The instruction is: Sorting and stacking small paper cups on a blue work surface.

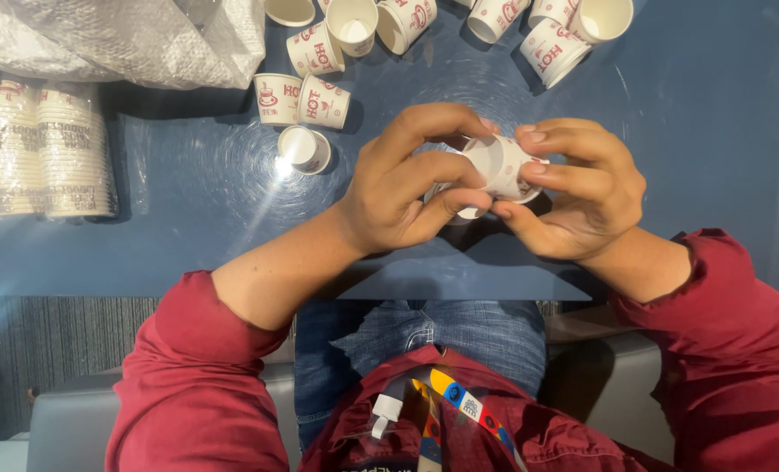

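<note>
Pinching one small white red-printed paper cup (500,166) at frame centre, left hand (403,188) and right hand (582,197) meet; its long axis runs left-right, above the blue counter (695,131).

Setting appears to be an office or staff room. Evidence: glossy dark blue tabletop (695,166); grey ribbed carpet (66,336) at 8 o'clock; grey upholstered seat (599,385) at 5 o'clock; multicoloured lanyard with white clip (446,398) at 6 o'clock.
</note>
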